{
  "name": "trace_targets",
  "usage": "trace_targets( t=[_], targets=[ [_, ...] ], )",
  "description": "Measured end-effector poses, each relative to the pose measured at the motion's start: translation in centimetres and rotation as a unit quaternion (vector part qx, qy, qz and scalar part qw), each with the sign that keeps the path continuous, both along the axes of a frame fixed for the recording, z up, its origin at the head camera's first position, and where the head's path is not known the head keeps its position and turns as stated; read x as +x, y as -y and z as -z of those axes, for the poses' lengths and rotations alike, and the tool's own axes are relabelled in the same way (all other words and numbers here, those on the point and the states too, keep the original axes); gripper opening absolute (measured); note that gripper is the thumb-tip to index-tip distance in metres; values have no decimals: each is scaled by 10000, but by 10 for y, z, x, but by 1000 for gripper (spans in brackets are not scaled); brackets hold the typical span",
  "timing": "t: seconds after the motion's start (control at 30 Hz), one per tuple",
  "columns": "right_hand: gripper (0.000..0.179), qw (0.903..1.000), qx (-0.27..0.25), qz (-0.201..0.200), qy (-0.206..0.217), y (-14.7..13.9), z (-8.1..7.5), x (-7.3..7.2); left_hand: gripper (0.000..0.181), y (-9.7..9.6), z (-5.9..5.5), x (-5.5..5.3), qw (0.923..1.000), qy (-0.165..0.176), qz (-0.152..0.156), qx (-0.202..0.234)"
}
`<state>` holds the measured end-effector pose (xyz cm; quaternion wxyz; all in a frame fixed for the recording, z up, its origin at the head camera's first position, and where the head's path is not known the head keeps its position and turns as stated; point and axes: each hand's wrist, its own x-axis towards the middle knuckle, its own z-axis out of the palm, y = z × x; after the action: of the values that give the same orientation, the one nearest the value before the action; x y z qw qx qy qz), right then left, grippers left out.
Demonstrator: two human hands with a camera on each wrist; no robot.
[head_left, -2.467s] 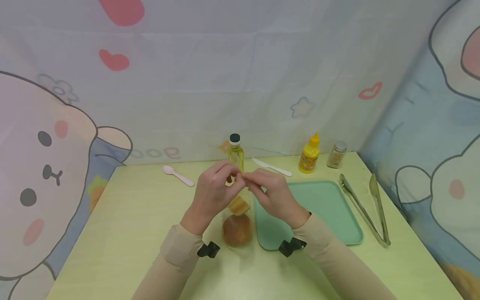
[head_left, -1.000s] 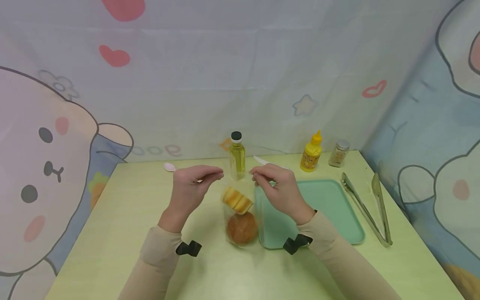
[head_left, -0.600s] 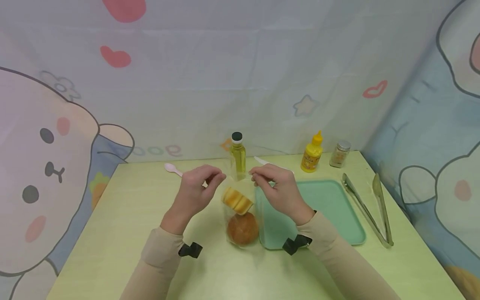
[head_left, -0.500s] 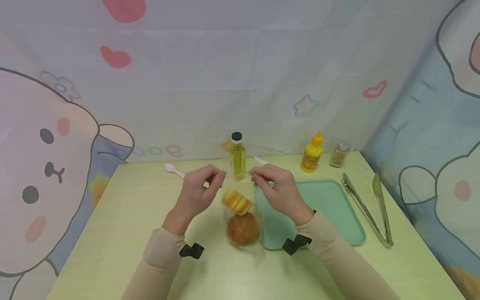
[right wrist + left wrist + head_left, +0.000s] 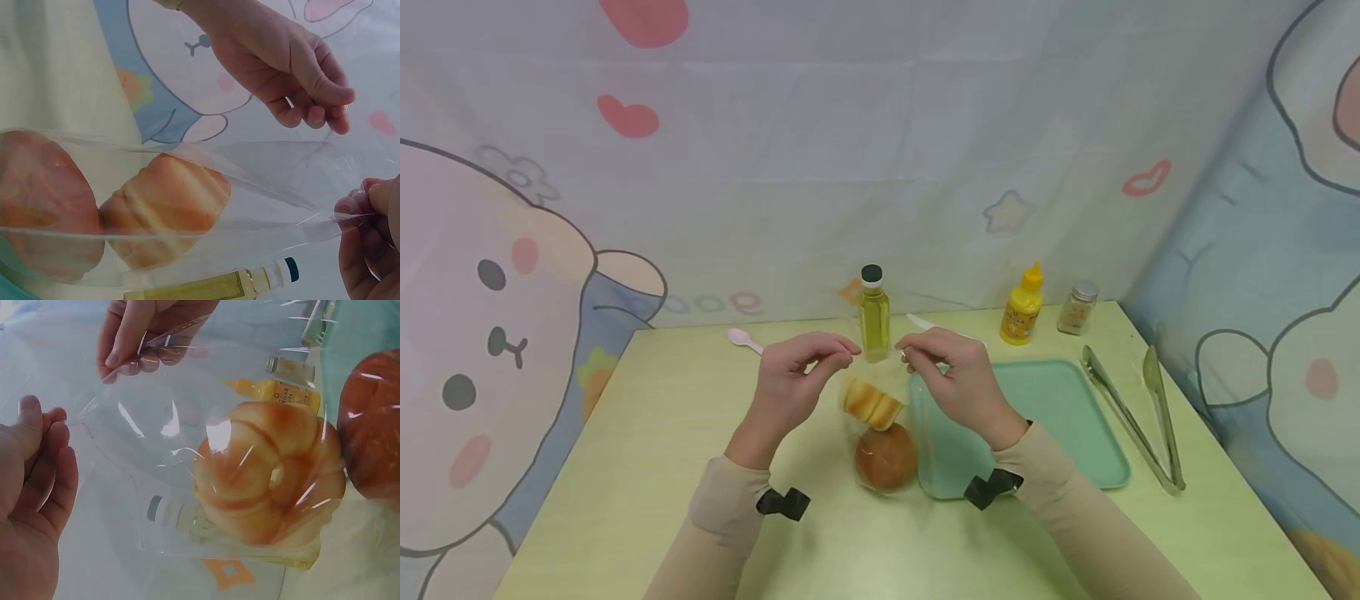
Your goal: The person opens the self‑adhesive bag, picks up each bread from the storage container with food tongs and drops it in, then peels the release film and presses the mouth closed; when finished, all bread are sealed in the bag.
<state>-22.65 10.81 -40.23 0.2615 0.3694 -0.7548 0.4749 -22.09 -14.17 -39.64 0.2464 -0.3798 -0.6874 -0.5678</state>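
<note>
A clear plastic bag (image 5: 269,165) hangs over the table between the two hands. Inside it, a striped yellow-brown bread roll (image 5: 871,403) sits above a round brown bun (image 5: 886,457); the left wrist view shows the roll curled into a ring. My right hand (image 5: 951,375) pinches the bag's gathered top between thumb and fingers. On the other side, my left hand (image 5: 793,383) pinches the film at the mouth's edge with thumb and fingertips, and the film stretches up to it in the right wrist view. A small gap separates the two hands.
Behind the bag stands an oil bottle (image 5: 874,321) with a dark cap. A green tray (image 5: 1052,417) lies right of it, with metal tongs (image 5: 1131,425) beyond. A yellow squeeze bottle (image 5: 1022,312), a glass jar (image 5: 1077,308), a white knife (image 5: 925,323) and a pink spoon (image 5: 742,338) line the back.
Earlier both hands met at the bag's top; they then moved apart, mainly the left hand leftward. Since then the left hand has come slightly back to the right, and the bag has shifted a little.
</note>
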Motion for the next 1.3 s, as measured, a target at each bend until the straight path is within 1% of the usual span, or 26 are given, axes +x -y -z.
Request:
trace_targets(
  t=[0.1, 0.2, 0.3, 0.4, 0.43, 0.47, 0.53, 0.57, 0.6, 0.63, 0.7, 0.73, 0.8, 0.9, 1.03, 1.17, 1.27, 1.3],
  targets=[
    [16, 10000, -4, -26, 30, 1, -1, 0, 10, 2, 0, 0, 9997, -69, -213, 14],
    [16, 10000, -2, -27, 42, 1, -1, 0, 12, 4, -2, 0, 9988, -115, -470, 8],
    [16, 10000, 9, -33, 39, 1, -1, 1, 21, 6, -3, 1, 9969, -143, -776, 51],
    [16, 10000, 24, -36, 37, 1, -1, 2, 36, 8, -5, 3, 9944, -136, -1040, 110],
    [16, 10000, 28, -36, 41, 1, -1, 2, 40, 9, -5, 4, 9940, -83, -1078, 151],
    [16, 10000, 25, -37, 45, 1, -2, 2, 40, 10, -5, 4, 9937, -41, -1102, 181],
    [16, 10000, 24, -34, 46, 1, -2, 2, 30, 13, -5, 4, 9937, 54, -1103, 213],
    [17, 10000, 17, -29, 47, 0, -1, 1, 23, 15, -6, 3, 9937, 47, -1107, 188],
    [17, 10000, 6, -25, 47, 0, -1, 1, 19, 18, -6, 3, 9938, -8, -1109, 121],
    [17, 10000, -10, -19, 39, -1, -1, 1, 22, 21, -6, 2, 9939, -69, -1100, 56],
    [17, 10000, -47, -4, 23, -2, 0, 0, 27, 27, -7, 1, 9919, -371, -1202, -194],
    [17, 10000, -72, 3, 12, -3, 0, -1, 26, 31, -7, 1, 9896, -556, -1287, -330],
    [17, 9999, -100, 31, -16, -5, 1, -2, 23, 38, -8, 1, 9826, -896, -1529, -554],
    [17, 9999, -134, 65, -6, -7, 2, -4, 22, 49, -8, 2, 9715, -1145, -1939, -745],
    [17, 9997, -170, 167, 63, -11, 2, -6, 19, 67, -5, 2, 9584, -1110, -2515, -768],
    [16, 9992, -186, 312, 150, -15, 2, -8, 13, 88, -1, 2, 9416, -1068, -3110, -725],
    [15, 9985, -181, 414, 300, -17, 1, -9, 10, 106, 4, 3, 9333, -941, -3399, -682],
    [15, 9982, -170, 444, 358, -18, 1, -9, 9, 112, 6, 4, 9322, -869, -3449, -675]
  ],
)
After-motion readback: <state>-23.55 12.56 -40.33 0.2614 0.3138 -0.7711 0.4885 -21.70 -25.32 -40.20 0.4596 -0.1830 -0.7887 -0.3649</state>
